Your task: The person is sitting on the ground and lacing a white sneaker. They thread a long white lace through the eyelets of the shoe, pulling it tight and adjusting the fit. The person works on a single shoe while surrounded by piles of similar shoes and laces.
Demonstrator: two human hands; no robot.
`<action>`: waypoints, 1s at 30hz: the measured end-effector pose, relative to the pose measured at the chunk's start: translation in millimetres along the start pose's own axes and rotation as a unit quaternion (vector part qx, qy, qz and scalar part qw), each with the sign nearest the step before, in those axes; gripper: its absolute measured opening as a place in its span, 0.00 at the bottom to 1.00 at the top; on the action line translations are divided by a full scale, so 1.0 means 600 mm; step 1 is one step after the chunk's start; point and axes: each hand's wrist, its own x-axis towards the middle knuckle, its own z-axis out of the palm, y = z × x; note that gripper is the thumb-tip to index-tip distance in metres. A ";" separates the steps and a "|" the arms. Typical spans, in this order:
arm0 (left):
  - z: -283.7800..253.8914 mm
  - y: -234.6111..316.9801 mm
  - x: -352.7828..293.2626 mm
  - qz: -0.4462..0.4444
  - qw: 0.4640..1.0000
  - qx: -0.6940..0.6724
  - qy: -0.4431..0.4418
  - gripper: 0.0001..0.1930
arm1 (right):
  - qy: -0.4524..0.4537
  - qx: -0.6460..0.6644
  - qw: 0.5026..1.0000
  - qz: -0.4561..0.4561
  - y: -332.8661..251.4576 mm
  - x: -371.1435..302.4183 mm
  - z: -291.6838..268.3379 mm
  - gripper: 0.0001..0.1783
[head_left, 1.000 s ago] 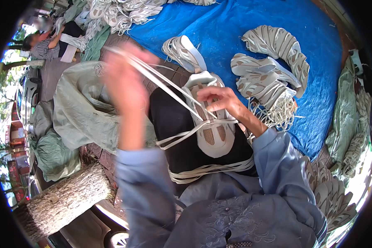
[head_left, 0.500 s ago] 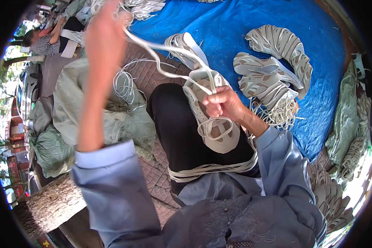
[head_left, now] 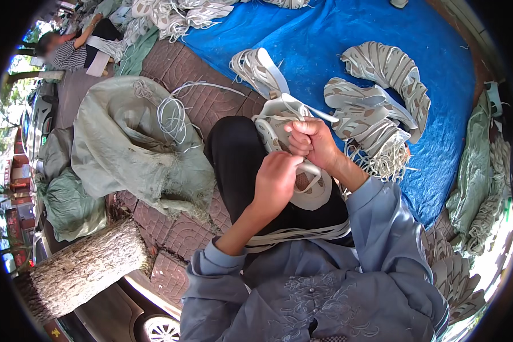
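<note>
Handling report: light white-and-beige mesh shoe upper point(head_left: 318, 196) on lap

The upper is lying across the black-trousered legs point(head_left: 231, 151). The right hand point(head_left: 312, 142) is gripping flat white fabric lace point(head_left: 325, 115) above it; the left hand point(head_left: 278, 178) is holding a narrow fist just beside, contents hidden. The upper is looking pliable and easily creased, its smooth toe rim probably offering the firmest hold

Creased blue plastic sheet point(head_left: 308, 45) spread over reddish-brown patterned paving point(head_left: 174, 65). On sheet: curved row of overlapping white-and-beige shoe uppers point(head_left: 402, 74); bundle of similar uppers point(head_left: 366, 122) just beside it. On paving: crumpled grey-green woven sack point(head_left: 111, 165).
</note>
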 end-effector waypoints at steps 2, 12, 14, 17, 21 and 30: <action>-0.034 0.021 -0.013 -0.230 0.908 -0.351 -0.019 0.06 | 0.005 -0.021 1.000 -0.006 -0.004 -0.003 -0.001 0.15; -0.201 -0.065 -0.172 -0.361 0.866 -0.344 0.035 0.05 | -0.023 -0.043 0.999 0.009 0.001 -0.009 0.015 0.14; -0.194 -0.060 -0.166 -0.372 0.785 -0.478 0.126 0.04 | -0.011 -0.057 0.998 0.010 0.003 -0.007 0.024 0.14; -0.168 -0.067 -0.156 -0.372 0.659 -0.614 0.224 0.05 | -0.029 -0.024 0.999 0.016 -0.002 -0.011 0.032 0.13; -0.189 -0.058 -0.188 -0.307 0.598 -0.679 0.296 0.07 | -0.042 -0.049 0.996 0.064 0.016 -0.012 0.073 0.14; -0.165 -0.121 -0.157 -0.412 0.628 -0.595 0.286 0.10 | -0.084 -0.038 0.995 0.037 0.029 -0.010 0.045 0.14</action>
